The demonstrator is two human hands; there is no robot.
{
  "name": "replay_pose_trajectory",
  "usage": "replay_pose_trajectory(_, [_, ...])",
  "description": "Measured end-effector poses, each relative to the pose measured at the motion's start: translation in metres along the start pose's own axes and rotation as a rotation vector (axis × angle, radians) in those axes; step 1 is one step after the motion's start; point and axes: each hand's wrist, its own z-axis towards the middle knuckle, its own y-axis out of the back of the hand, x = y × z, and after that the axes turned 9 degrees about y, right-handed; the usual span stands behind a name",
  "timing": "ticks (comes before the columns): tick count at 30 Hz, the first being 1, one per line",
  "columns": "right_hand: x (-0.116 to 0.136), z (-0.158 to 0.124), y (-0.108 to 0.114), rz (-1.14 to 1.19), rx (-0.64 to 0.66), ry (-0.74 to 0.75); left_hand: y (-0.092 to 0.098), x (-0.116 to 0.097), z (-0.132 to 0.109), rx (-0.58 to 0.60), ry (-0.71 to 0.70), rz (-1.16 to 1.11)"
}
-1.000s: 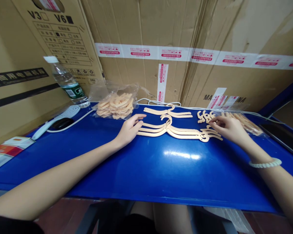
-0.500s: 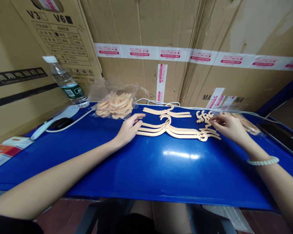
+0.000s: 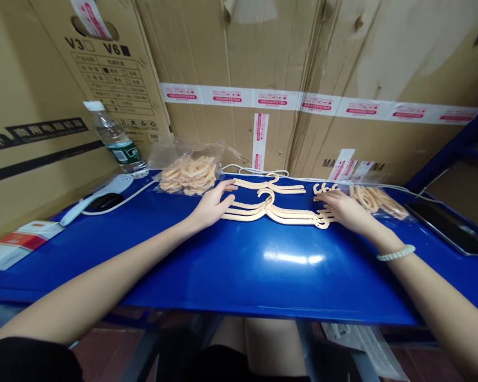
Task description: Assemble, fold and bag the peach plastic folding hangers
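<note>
Several cream plastic clothes hangers (image 3: 249, 214) lie nested on the blue tabletop, their hooks pointing away from me. Behind them rests a smaller group of hangers (image 3: 287, 188). My left hand (image 3: 214, 203) is at the left ends of the hangers, open, with thumb and fingers apart. Over on the right, my right hand (image 3: 340, 209) reaches across small cream hook pieces (image 3: 322, 188), fingers stretched and pointing left. It covers part of these pieces and the right ends of the front hangers. I see nothing lifted in either hand.
A bag of cream plastic parts (image 3: 191, 174) lies at back left beside a water bottle (image 3: 123, 146). Another bag of parts (image 3: 378, 201) and a black phone (image 3: 448, 228) lie right. A white brush (image 3: 99, 196) and a small box (image 3: 24, 241) are left. Cardboard boxes (image 3: 223, 138) stand behind.
My right hand has moved left over the small hook pieces and now covers more of them. My left hand stays by the hanger ends. The camera view has shifted slightly.
</note>
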Motion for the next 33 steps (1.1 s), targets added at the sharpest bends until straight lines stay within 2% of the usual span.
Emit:
replay_pose_trajectory(5, [0.0,0.009,-0.005,-0.086,0.038,-0.062,-0.001,-0.009,0.014,0.053,-0.081,0.175])
replay_pose_trajectory(10, [0.0,0.015,-0.005,-0.097,0.03,-0.078,-0.012,-0.012,0.038,0.102,-0.189,0.45])
replay_pose_trajectory(18, [0.003,0.015,-0.003,-0.098,0.005,-0.137,-0.031,-0.001,0.078,0.131,-0.125,0.599])
replay_pose_trajectory(26, [0.005,0.011,-0.002,-0.093,-0.047,-0.212,-0.038,-0.004,0.09,0.183,-0.076,0.707])
replay_pose_trajectory(33, [0.004,0.01,-0.005,-0.087,-0.058,-0.229,-0.039,-0.014,0.095,0.193,-0.077,0.708])
